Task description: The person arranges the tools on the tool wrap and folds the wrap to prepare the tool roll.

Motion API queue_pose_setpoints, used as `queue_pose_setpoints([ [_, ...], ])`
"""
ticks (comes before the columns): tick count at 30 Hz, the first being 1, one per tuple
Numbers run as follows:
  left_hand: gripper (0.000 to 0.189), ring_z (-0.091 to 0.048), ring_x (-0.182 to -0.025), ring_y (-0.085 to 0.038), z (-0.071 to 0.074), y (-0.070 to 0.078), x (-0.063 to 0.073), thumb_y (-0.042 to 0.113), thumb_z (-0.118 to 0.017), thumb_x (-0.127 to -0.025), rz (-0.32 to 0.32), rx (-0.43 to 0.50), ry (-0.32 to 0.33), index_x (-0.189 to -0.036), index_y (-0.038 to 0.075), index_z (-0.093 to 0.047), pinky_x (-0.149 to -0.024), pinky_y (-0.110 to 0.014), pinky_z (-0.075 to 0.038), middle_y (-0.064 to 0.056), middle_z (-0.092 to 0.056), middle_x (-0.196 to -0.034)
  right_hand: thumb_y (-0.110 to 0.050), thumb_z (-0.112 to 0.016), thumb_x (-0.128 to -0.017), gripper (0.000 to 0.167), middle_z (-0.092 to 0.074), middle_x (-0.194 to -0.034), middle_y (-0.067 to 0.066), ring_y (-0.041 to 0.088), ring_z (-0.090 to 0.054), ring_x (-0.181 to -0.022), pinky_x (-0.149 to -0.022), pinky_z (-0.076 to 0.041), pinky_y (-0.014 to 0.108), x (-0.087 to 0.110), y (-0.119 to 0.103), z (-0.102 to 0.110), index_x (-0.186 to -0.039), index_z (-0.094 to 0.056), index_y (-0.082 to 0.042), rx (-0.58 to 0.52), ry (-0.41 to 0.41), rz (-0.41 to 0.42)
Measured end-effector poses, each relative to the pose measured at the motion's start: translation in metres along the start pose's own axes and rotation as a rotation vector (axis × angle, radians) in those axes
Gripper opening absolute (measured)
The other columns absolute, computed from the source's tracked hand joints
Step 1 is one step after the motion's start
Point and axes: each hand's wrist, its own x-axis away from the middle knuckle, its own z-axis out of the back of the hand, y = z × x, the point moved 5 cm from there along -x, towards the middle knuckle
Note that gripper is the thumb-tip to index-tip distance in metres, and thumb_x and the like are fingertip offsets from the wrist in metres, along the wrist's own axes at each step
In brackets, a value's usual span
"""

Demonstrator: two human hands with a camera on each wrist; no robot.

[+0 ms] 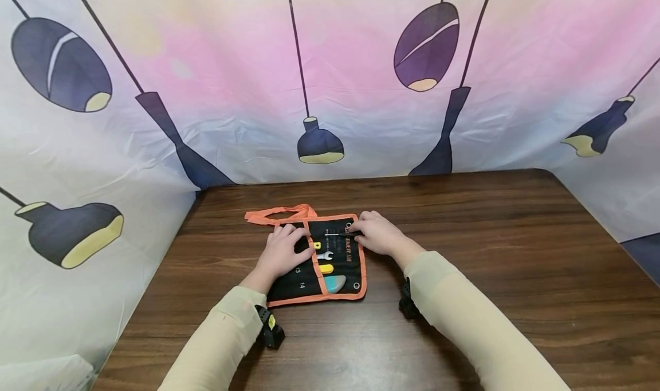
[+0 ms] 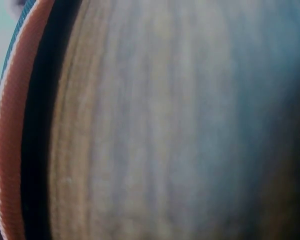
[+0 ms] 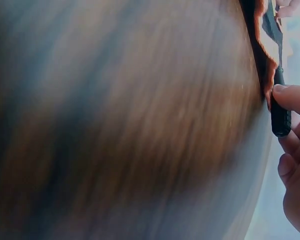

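Right fingers [image 3: 294, 99] pinch a screwdriver [image 3: 281, 117] sideways, pointing left.

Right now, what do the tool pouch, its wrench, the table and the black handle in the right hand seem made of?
Tool pouch: likely cloth, dull black; its edge looks soft and wavy.
Wrench: probably metal, bright silver-grey.
Table: wood or wood-look laminate, given streaked brown grain and a soft sheen.
Black handle: perhaps plastic or rubber; textured near its end, so either fits.
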Motion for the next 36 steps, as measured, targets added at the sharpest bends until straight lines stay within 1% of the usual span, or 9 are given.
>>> queue_pose_setpoints([
  [3, 0.040, -0.043, -0.118, -0.033, -0.001, -0.002, 0.000, 0.043, -0.062, -0.086, -0.005, -0.003, 0.002, -0.119, 0.021, -0.061, -0.100, -0.056, -0.024, -0.007, -0.053, -0.114, -0.017, -0.062, -0.091, 0.023, -0.056, -0.105, 0.004, 0.022, -0.049, -0.096, -0.085, -0.041, 0.037, -0.006, -0.004, -0.003, -0.114, -0.068, -0.017, 0.009, -0.005, 0.010],
  [6, 0.040, -0.043, -0.117, -0.034, 0.000, -0.003, 0.001, 0.043, -0.062, -0.086, -0.007, 0.004, 0.002, -0.120, 0.021, -0.061, -0.102, -0.057, -0.023, -0.008, -0.053, -0.113, -0.017, -0.063, -0.091, 0.022, -0.056, -0.104, 0.004, 0.021, -0.049, -0.094, -0.085, -0.040, 0.037, -0.010, -0.008, -0.005, -0.112, -0.068, -0.017, 0.005, -0.006, 0.011],
  [9, 0.040, -0.043, -0.115, -0.034, -0.001, -0.002, 0.000, 0.043, -0.061, -0.086, 0.005, 0.005, -0.006, -0.120, 0.021, -0.061, -0.101, -0.056, -0.024, -0.008, -0.053, -0.113, -0.016, -0.062, -0.091, 0.021, -0.056, -0.102, 0.004, 0.021, -0.049, -0.093, -0.084, -0.041, 0.036, -0.013, -0.012, -0.005, -0.111, -0.068, -0.017, -0.003, -0.005, 0.017],
  [14, 0.040, -0.042, -0.117, -0.034, -0.001, -0.002, -0.001, 0.043, -0.061, -0.087, 0.014, 0.000, -0.020, -0.120, 0.021, -0.061, -0.100, -0.056, -0.024, -0.008, -0.053, -0.114, -0.016, -0.062, -0.091, 0.022, -0.056, -0.104, 0.004, 0.020, -0.049, -0.094, -0.086, -0.040, 0.037, -0.019, -0.021, -0.007, -0.112, -0.068, -0.018, 0.007, -0.025, 0.023],
  [23, 0.039, -0.043, -0.118, -0.034, -0.002, -0.002, -0.001, 0.043, -0.061, -0.088, 0.000, 0.000, -0.006, -0.120, 0.021, -0.060, -0.101, -0.056, -0.024, -0.008, -0.053, -0.113, -0.020, -0.061, -0.092, 0.023, -0.055, -0.106, 0.002, 0.019, -0.048, -0.096, -0.087, -0.040, 0.036, -0.030, -0.032, -0.012, -0.114, -0.067, -0.021, 0.039, -0.066, 0.017],
  [27, 0.040, -0.043, -0.117, -0.034, -0.001, -0.003, 0.000, 0.042, -0.061, -0.087, -0.002, 0.005, 0.000, -0.121, 0.021, -0.060, -0.100, -0.056, -0.024, -0.008, -0.053, -0.113, -0.020, -0.062, -0.091, 0.023, -0.056, -0.106, 0.003, 0.019, -0.049, -0.096, -0.088, -0.040, 0.036, -0.033, -0.035, -0.014, -0.114, -0.067, -0.021, 0.019, -0.064, 0.026],
  [30, 0.040, -0.044, -0.115, -0.034, -0.001, -0.002, 0.000, 0.042, -0.062, -0.087, -0.008, 0.010, 0.009, -0.121, 0.021, -0.060, -0.100, -0.056, -0.025, -0.008, -0.053, -0.112, -0.019, -0.062, -0.091, 0.023, -0.056, -0.106, 0.003, 0.020, -0.050, -0.097, -0.090, -0.039, 0.037, -0.035, -0.037, -0.015, -0.114, -0.067, -0.020, -0.005, -0.054, 0.033],
  [34, 0.040, -0.044, -0.113, -0.034, 0.001, -0.002, 0.000, 0.042, -0.062, -0.087, -0.018, 0.012, 0.017, -0.121, 0.021, -0.060, -0.098, -0.055, -0.027, -0.008, -0.053, -0.111, -0.020, -0.061, -0.092, 0.024, -0.056, -0.109, 0.004, 0.020, -0.050, -0.101, -0.093, -0.038, 0.037, -0.035, -0.036, -0.017, -0.116, -0.066, -0.019, -0.025, -0.052, 0.016],
  [36, 0.040, -0.045, -0.112, -0.034, 0.000, -0.002, -0.001, 0.042, -0.062, -0.087, -0.016, 0.014, 0.014, -0.122, 0.021, -0.060, -0.096, -0.054, -0.029, -0.008, -0.053, -0.111, -0.022, -0.061, -0.092, 0.027, -0.056, -0.114, 0.005, 0.021, -0.049, -0.105, -0.094, -0.037, 0.037, -0.035, -0.034, -0.018, -0.118, -0.064, -0.018, -0.032, -0.055, -0.001],
])
